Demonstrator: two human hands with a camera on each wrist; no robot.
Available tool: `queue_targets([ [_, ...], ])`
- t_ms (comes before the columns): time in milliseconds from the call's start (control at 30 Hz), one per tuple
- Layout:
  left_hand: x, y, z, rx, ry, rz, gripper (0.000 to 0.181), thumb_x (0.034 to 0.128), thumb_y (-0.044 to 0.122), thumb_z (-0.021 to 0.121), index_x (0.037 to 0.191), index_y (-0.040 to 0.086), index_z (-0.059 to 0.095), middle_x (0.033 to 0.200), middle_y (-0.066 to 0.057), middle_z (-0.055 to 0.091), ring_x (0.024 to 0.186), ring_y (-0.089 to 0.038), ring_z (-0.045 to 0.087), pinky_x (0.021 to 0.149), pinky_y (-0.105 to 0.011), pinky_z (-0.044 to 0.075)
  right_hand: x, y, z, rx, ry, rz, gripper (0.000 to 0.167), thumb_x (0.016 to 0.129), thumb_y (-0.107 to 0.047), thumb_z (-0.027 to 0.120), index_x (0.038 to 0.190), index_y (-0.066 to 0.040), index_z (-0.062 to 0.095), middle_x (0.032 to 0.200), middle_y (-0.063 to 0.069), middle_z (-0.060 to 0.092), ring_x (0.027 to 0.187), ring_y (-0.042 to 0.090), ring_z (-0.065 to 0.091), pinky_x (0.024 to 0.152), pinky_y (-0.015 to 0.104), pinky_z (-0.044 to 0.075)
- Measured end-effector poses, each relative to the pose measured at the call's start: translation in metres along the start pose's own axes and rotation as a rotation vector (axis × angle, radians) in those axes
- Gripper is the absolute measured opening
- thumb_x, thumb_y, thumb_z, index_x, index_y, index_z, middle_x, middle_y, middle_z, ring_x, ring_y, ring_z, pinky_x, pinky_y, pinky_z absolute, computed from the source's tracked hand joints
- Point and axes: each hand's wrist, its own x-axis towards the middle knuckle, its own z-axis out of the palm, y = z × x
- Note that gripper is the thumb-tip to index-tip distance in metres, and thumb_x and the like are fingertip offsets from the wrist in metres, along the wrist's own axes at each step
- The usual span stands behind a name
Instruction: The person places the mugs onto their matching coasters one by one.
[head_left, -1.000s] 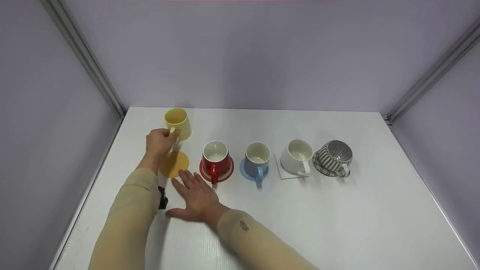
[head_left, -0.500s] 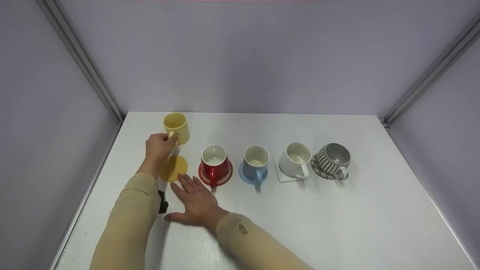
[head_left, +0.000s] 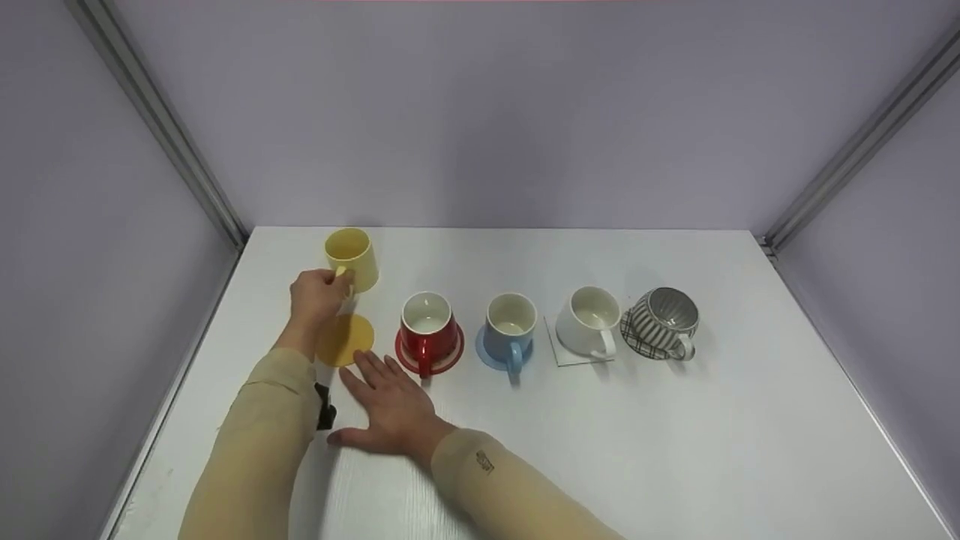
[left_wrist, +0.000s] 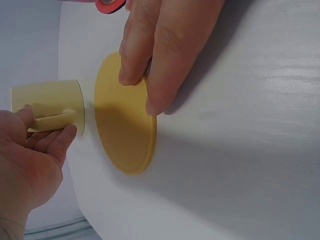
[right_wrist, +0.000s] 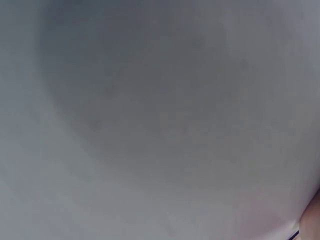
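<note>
At the back left stands a yellow mug (head_left: 352, 259), its handle pinched by my left hand (head_left: 319, 300). In the left wrist view the thumb and fingers of that hand (left_wrist: 30, 160) close round the mug's handle (left_wrist: 52, 120). Just in front of the mug a round yellow coaster (head_left: 346, 339) lies flat on the table. My right hand (head_left: 390, 409) is spread palm down, and its fingertips touch the coaster's near edge. The right wrist view holds mostly blurred white surface, with a bit of skin in its lower right corner.
Rightward in a row stand a red mug (head_left: 430, 330) on a red coaster, a blue mug (head_left: 510, 330) on a blue one, a white mug (head_left: 587, 322) on a square one and a striped mug (head_left: 664, 322) on a checked one. Walls (head_left: 480, 112) enclose the white table (head_left: 637, 450).
The whole scene sits slightly lower in the head view, as the camera has tilted. The hands, yellow mug and coaster keep their places relative to each other.
</note>
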Motion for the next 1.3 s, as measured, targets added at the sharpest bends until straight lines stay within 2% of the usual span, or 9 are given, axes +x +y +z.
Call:
queue_targets([
  [200, -0.001, -0.002, -0.002, -0.004, 0.0, -0.025, 0.042, 0.1104, 0.033, 0.057, 0.113, -0.006, 0.074, 0.087, -0.007, 0.063, 0.082, -0.021, 0.053, 0.068, -0.031, 0.046, 0.0, -0.002, 0.0, -0.01, 0.004, -0.001, 0.101, 0.09, -0.094, 0.021, 0.172, -0.036, 0.004, 0.179, -0.005, -0.002, 0.163, 0.013, -0.006, 0.13, 0.033, -0.001],
  [433, -0.005, -0.002, -0.005, -0.014, 0.001, -0.047, 0.042, 0.1117, 0.032, 0.055, 0.122, -0.005, 0.074, 0.101, -0.014, 0.067, 0.09, -0.024, 0.054, 0.077, -0.033, 0.047, 0.001, -0.001, 0.0, -0.009, 0.004, -0.003, 0.104, 0.089, -0.094, 0.019, 0.172, -0.032, 0.004, 0.179, -0.006, -0.003, 0.163, 0.012, -0.006, 0.129, 0.033, -0.001],
  [533, -0.005, -0.003, -0.006, -0.019, 0.001, -0.066, 0.042, 0.112, 0.033, 0.055, 0.121, -0.004, 0.074, 0.098, -0.012, 0.065, 0.089, -0.023, 0.054, 0.076, -0.033, 0.048, 0.001, 0.001, 0.0, -0.003, 0.002, -0.009, 0.105, 0.089, -0.094, 0.018, 0.172, -0.031, 0.004, 0.179, -0.006, -0.003, 0.163, 0.012, -0.006, 0.129, 0.033, -0.001],
  [767, -0.002, -0.008, -0.006, 0.045, 0.063, 0.001, 0.041, 0.1102, 0.031, 0.059, 0.105, -0.006, 0.077, 0.077, -0.003, 0.061, 0.078, -0.021, 0.053, 0.065, -0.03, 0.046, 0.001, 0.005, 0.0, -0.015, 0.024, -0.011, 0.106, 0.09, -0.094, 0.02, 0.172, -0.029, 0.01, 0.179, -0.004, 0.002, 0.163, 0.013, -0.003, 0.13, 0.033, 0.0],
  [967, -0.006, -0.01, -0.007, 0.02, 0.063, -0.013, 0.04, 0.1106, 0.03, 0.058, 0.109, -0.006, 0.076, 0.083, -0.005, 0.064, 0.082, -0.022, 0.054, 0.069, -0.031, 0.047, 0.0, 0.007, 0.0, -0.004, 0.025, -0.019, 0.105, 0.091, -0.093, 0.02, 0.172, -0.028, 0.011, 0.179, -0.004, 0.002, 0.163, 0.013, -0.002, 0.13, 0.034, 0.001],
  [1300, -0.008, -0.01, -0.011, 0.014, 0.062, -0.01, 0.04, 0.1101, 0.031, 0.058, 0.105, -0.004, 0.076, 0.082, -0.005, 0.064, 0.08, -0.022, 0.053, 0.066, -0.031, 0.045, 0.003, 0.01, 0.002, 0.015, 0.009, -0.02, 0.106, 0.09, -0.094, 0.019, 0.172, -0.029, 0.009, 0.179, -0.004, -0.002, 0.162, 0.012, -0.007, 0.13, 0.035, -0.001],
])
